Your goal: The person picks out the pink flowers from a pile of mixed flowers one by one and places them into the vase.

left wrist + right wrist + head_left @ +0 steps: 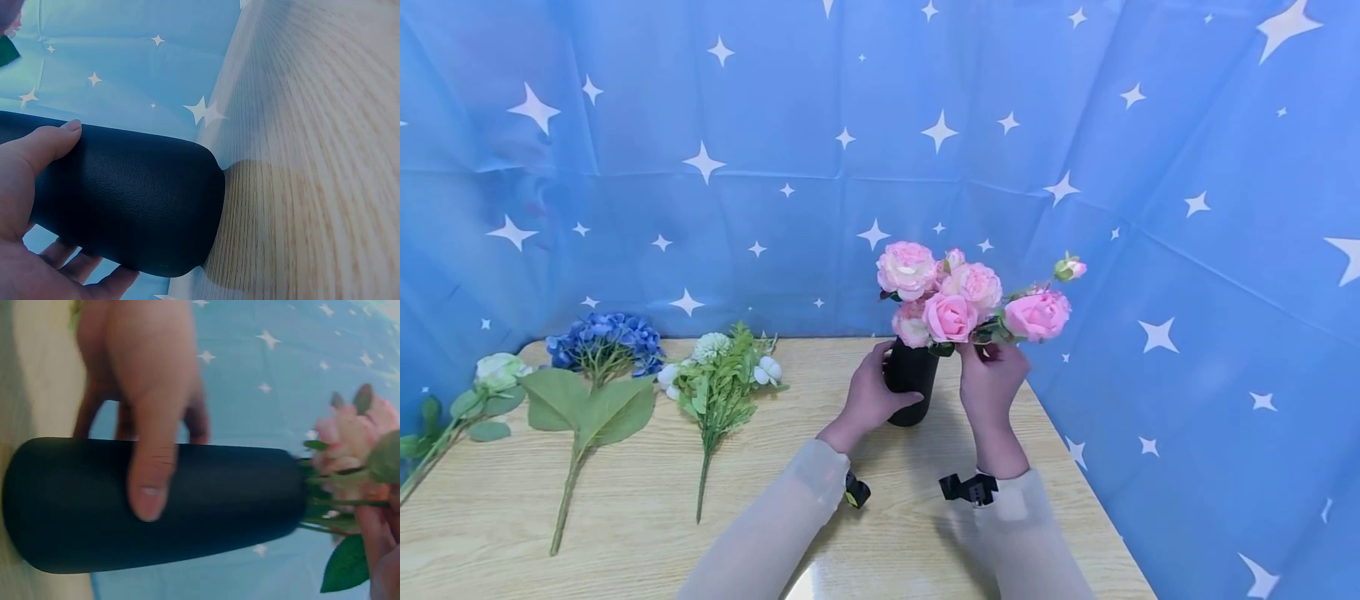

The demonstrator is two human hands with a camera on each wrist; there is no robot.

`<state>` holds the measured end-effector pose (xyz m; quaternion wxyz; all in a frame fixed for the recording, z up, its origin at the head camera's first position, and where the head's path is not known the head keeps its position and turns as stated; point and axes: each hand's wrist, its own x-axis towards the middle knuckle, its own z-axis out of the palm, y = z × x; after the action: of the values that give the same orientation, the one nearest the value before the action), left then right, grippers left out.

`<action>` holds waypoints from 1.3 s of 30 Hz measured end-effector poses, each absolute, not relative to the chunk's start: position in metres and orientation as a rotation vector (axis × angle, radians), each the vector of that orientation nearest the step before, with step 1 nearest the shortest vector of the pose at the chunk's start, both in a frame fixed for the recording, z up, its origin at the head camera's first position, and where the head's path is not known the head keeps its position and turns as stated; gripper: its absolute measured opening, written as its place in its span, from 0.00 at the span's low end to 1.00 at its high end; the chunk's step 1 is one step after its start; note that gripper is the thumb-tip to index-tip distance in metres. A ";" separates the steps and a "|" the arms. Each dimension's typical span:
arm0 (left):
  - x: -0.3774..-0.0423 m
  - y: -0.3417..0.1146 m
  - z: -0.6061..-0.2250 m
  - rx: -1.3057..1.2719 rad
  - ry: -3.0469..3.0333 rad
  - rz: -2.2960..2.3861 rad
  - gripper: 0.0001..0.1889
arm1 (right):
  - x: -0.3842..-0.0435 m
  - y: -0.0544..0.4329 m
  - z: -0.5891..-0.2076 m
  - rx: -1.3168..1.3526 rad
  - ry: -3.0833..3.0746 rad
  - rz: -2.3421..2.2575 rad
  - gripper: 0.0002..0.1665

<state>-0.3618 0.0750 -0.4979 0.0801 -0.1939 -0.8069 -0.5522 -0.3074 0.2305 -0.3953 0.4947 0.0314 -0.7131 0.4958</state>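
Observation:
My left hand [874, 390] is wrapped around a black vase [912, 383], its thumb lying across the near side. The vase stands upright on the table. Pink roses [951, 317], some paler and ruffled, fill the top, their green stems [319, 503] running into the mouth. Just right of the rim, my right hand [996, 383] pinches a stem below the pink rose [1037, 315] on the right side of the bunch. A small bud [1070, 267] sticks out above that rose. Leaves partly hide the right fingertips.
Left of the vase, a green-and-white spray [718, 379], a blue hydrangea [606, 342] and a white rose [497, 372] lie on the wooden table [647, 533]. A blue star-patterned curtain [790, 108] hangs behind the table and along its right edge.

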 end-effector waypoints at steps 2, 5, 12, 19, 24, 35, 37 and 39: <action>-0.362 0.075 -0.498 -0.587 -2.410 -1.645 0.49 | -0.311 0.229 -0.400 0.054 -1.749 1.207 0.01; -0.362 0.076 -0.498 -0.608 -2.397 -1.634 0.49 | -0.315 0.228 -0.407 0.048 -1.767 1.234 0.04; -0.362 0.076 -0.497 -0.606 -2.394 -1.633 0.49 | -0.324 0.230 -0.422 0.045 -1.870 1.080 0.21; -0.363 0.076 -0.497 -0.609 -2.390 -1.616 0.48 | -0.329 0.228 -0.430 0.026 -1.877 1.092 0.11; -0.363 0.075 -0.496 -0.611 -2.392 -1.609 0.48 | -0.331 0.224 -0.434 0.020 -1.819 1.264 0.06; -0.362 0.074 -0.500 -0.588 -2.380 -1.624 0.46 | -0.335 0.226 -0.441 0.069 -1.781 1.443 0.12; -0.362 0.074 -0.501 -0.569 -2.393 -1.627 0.45 | -0.343 0.232 -0.452 0.078 -1.791 1.480 0.14; -0.361 0.074 -0.501 -0.548 -2.409 -1.633 0.45 | -0.346 0.236 -0.458 0.093 -1.798 1.528 0.17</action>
<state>-0.3611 0.0738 -0.5011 0.0898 -0.1843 -0.8103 -0.5490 -0.3463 0.2359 -0.4585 0.3803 0.0366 -0.7043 0.5984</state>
